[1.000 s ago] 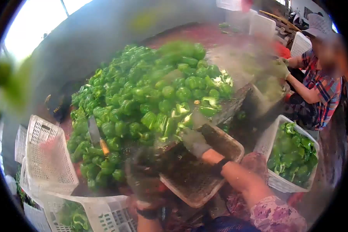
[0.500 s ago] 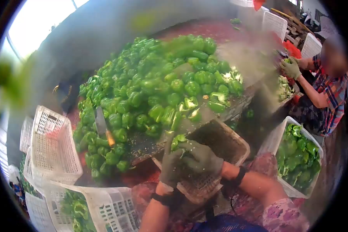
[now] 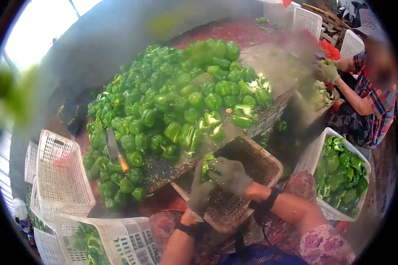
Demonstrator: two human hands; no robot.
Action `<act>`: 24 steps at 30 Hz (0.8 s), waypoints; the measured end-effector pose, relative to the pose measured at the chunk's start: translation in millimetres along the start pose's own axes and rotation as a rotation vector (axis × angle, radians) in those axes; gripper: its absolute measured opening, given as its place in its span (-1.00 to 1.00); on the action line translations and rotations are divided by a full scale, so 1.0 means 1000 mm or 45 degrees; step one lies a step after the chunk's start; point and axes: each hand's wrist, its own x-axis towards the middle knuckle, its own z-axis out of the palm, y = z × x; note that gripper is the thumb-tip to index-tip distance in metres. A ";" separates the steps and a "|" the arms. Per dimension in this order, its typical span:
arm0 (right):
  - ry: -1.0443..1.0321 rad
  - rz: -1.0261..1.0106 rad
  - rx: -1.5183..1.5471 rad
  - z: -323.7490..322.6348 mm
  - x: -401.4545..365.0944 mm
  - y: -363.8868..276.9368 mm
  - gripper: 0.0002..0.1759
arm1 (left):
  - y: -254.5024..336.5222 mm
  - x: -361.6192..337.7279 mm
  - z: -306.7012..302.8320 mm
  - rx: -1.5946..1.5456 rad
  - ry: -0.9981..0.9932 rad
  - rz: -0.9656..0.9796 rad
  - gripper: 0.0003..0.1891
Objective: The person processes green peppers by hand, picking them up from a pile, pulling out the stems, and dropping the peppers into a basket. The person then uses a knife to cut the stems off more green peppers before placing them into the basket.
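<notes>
Both my hands wear grey-green gloves and meet over a dirty crate (image 3: 269,163) in front of my lap. My left hand (image 3: 201,190) is closed around a piece of green pepper (image 3: 207,162), whose top shows above the fingers. Curled against the same piece, my right hand (image 3: 231,175) has its fingertips pressed to it; whatever else it holds is hidden. Just beyond lies a big heap of green peppers (image 3: 163,101), with some cut-open peppers (image 3: 212,118) at its near edge. A knife with an orange handle (image 3: 123,162) rests on the heap's left side.
An upright white crate (image 3: 62,172) stands at left, with another white crate (image 3: 128,238) of peppers below it. At right is a crate of cut peppers (image 3: 340,176). Beyond it a gloved co-worker (image 3: 369,101) sits handling something. A dark cloth (image 3: 70,117) lies behind the heap.
The view has shifted slightly. My right hand has turned a little over the pepper piece, and my fingers sit differently around it. The co-worker's hands have moved a little.
</notes>
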 end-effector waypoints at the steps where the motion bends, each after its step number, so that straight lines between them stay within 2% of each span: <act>1: 0.046 -0.085 -0.064 0.004 -0.002 0.003 -0.84 | 0.000 -0.001 -0.002 0.009 0.004 -0.009 -0.11; 4: 0.111 -0.105 0.057 0.008 0.001 0.009 -0.85 | 0.002 -0.002 -0.008 -0.012 0.015 -0.027 -0.10; 7: 0.068 0.346 0.532 0.004 0.004 0.004 -0.84 | 0.003 -0.001 -0.014 -0.032 0.011 -0.002 -0.12; 10: -0.113 0.992 1.200 -0.015 0.013 -0.006 -0.75 | 0.016 -0.007 -0.004 -0.181 0.053 -0.067 -0.13; 11: 0.007 0.776 1.070 -0.013 0.011 0.000 -0.70 | 0.025 -0.011 0.006 -0.228 0.036 -0.092 -0.19; 14: 0.068 0.846 1.130 -0.036 0.016 0.005 -0.67 | 0.015 -0.008 -0.013 -0.194 0.211 0.000 -0.26; 15: -0.076 0.805 0.779 -0.035 0.014 0.017 -0.70 | 0.021 -0.009 -0.009 -0.038 0.178 0.093 -0.34; 17: -0.188 0.435 0.142 -0.021 0.001 0.035 -0.70 | 0.023 -0.009 -0.024 0.678 0.228 0.520 -0.43; 18: -0.234 0.253 -0.177 -0.010 -0.010 0.046 -0.70 | 0.022 -0.015 -0.042 0.861 0.302 0.670 -0.48; 19: -0.338 -0.053 -0.307 0.005 -0.021 0.067 -0.68 | 0.022 -0.021 -0.059 1.046 0.403 0.813 -0.54; 20: -0.298 0.040 -0.280 0.005 -0.021 0.065 -0.66 | 0.037 -0.033 -0.066 0.929 0.544 0.894 -0.50; 22: -0.173 0.202 -0.235 0.010 -0.008 0.056 -0.60 | 0.087 -0.073 -0.081 0.278 0.678 1.193 -0.41; 23: -0.086 0.274 -0.215 0.011 0.000 0.051 -0.55 | 0.111 -0.101 -0.096 -0.008 0.603 1.398 -0.36; 24: -0.065 0.273 -0.271 0.009 0.008 0.055 -0.55 | 0.137 -0.135 -0.119 -0.374 0.300 1.609 -0.31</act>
